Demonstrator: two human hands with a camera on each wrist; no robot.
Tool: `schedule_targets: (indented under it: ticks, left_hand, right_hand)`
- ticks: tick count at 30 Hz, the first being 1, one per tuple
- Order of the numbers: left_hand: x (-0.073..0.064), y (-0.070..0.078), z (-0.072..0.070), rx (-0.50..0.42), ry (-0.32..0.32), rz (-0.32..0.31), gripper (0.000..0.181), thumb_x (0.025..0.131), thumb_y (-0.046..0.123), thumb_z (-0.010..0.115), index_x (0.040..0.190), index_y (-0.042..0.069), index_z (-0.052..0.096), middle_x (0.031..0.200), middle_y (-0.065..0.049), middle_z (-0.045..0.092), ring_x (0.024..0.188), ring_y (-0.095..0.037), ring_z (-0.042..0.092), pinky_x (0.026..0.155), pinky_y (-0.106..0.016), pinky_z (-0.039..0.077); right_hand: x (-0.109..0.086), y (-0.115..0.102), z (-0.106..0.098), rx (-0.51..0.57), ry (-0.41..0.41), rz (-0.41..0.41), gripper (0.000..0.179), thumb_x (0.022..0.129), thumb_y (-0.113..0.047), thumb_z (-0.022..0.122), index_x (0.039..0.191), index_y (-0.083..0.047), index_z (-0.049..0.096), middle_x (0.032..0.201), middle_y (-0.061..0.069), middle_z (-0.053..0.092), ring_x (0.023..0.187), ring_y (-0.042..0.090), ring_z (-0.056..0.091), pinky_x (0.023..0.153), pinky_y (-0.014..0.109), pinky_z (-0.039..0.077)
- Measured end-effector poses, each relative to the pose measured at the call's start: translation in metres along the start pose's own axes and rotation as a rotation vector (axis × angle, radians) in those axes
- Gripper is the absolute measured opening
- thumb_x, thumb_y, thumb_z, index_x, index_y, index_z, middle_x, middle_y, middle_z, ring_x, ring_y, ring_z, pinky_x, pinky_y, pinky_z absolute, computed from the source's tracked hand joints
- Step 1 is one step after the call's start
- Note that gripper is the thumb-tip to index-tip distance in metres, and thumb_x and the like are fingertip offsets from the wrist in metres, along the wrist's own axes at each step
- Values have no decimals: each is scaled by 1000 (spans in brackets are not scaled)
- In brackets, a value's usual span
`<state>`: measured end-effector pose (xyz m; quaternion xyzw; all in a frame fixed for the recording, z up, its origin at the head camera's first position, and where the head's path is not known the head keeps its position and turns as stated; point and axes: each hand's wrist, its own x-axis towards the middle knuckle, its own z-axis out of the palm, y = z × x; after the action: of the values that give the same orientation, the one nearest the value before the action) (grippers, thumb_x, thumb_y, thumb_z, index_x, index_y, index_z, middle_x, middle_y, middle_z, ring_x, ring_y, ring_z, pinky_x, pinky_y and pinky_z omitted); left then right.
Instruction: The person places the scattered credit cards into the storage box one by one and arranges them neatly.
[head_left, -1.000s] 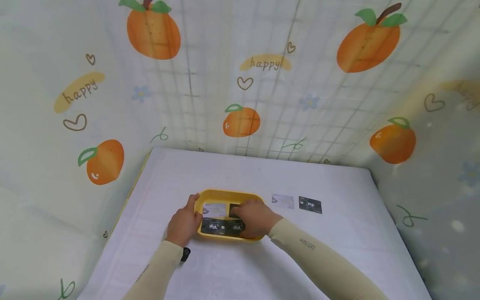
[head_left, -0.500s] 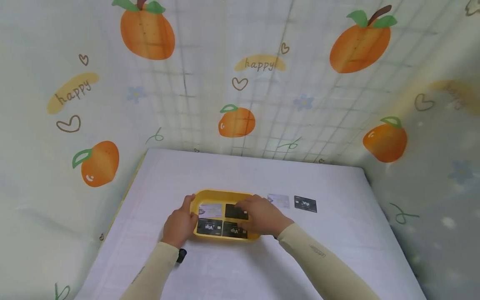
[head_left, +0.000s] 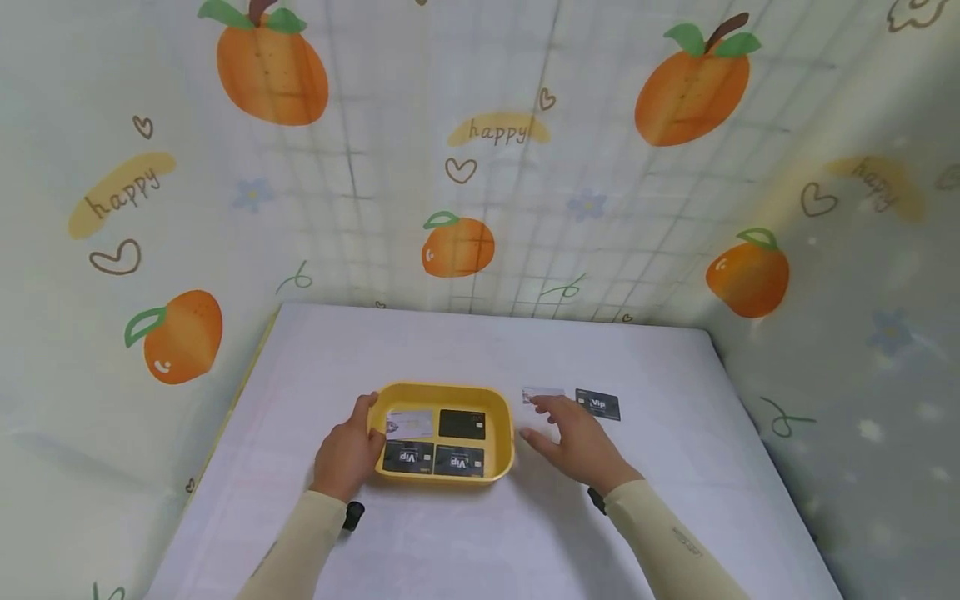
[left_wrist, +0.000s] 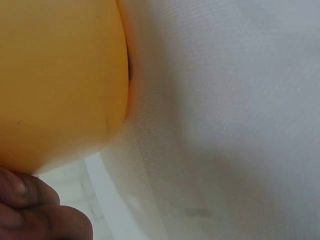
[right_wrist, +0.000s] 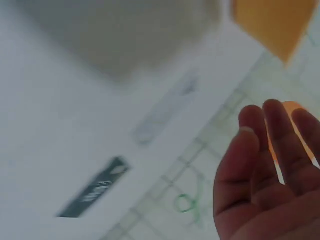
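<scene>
A yellow tray [head_left: 442, 389] stands on the white table with several cards in it. Its back row has a whitish card [head_left: 409, 424] and a black card [head_left: 462, 424]; in front lie two dark Vip cards [head_left: 408, 457]. My left hand [head_left: 345, 457] grips the tray's left rim, and its curled fingers [left_wrist: 40, 210] show below the yellow wall in the left wrist view. Between tray and loose cards, my right hand [head_left: 577, 442] is raised with fingers spread, holding nothing. Its fingertips overlap a pale card [head_left: 542, 390]; a black Vip card [head_left: 600, 405] lies just right of that.
The white table [head_left: 360, 342] extends around the tray, with its back edge against a hanging cloth [head_left: 390, 200] printed with oranges and "happy". More of this cloth hangs at the left and right sides.
My right hand has left the front and back cards at the tray's right side, lifting out and moving right toward the loose cards. The left hand keeps its grip. The view has shifted slightly.
</scene>
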<state>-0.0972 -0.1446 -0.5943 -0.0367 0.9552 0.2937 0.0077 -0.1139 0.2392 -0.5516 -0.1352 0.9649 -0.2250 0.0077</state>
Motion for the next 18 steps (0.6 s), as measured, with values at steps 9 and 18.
schedule_targets:
  ticks: [9, 18]
  left_hand:
    - [0, 0, -1, 2, -3, -8, 65, 103, 22, 65, 161, 24, 36, 59, 0, 51, 48, -18, 49, 49, -32, 40]
    - [0, 2, -1, 6, -9, -12, 65, 103, 22, 65, 161, 22, 36, 60, 0, 51, 50, -18, 49, 51, -32, 41]
  right_hand:
    - [-28, 42, 11, -47, 11, 32, 65, 94, -51, 76, 144, -13, 61, 139, 8, 63, 120, 31, 62, 102, 54, 51]
    - [-38, 58, 8, -63, 39, 16, 62, 92, -42, 81, 141, -8, 62, 137, 13, 64, 122, 36, 61, 103, 57, 49]
